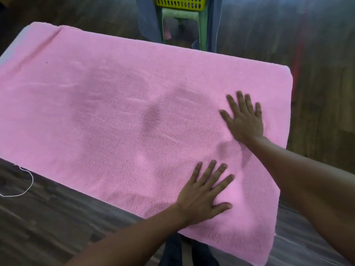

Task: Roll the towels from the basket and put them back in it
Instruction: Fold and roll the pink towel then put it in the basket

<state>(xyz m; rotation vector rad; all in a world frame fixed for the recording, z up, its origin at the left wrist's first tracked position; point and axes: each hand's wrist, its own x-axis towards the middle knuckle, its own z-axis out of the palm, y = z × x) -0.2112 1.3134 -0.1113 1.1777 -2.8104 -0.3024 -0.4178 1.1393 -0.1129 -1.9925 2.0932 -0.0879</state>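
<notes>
Both open, flat: left grip (203, 194) pressing pink towel (115, 112) at 5 o'clock, right grip (245, 120) at 3; yellow basket (180, 2) sitting at 12.

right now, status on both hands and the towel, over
Left hand and right hand flat, pressing the pink towel. Towel spread out, not yet rolled. Yellow basket past the far edge; nothing lying on the towel.
</notes>
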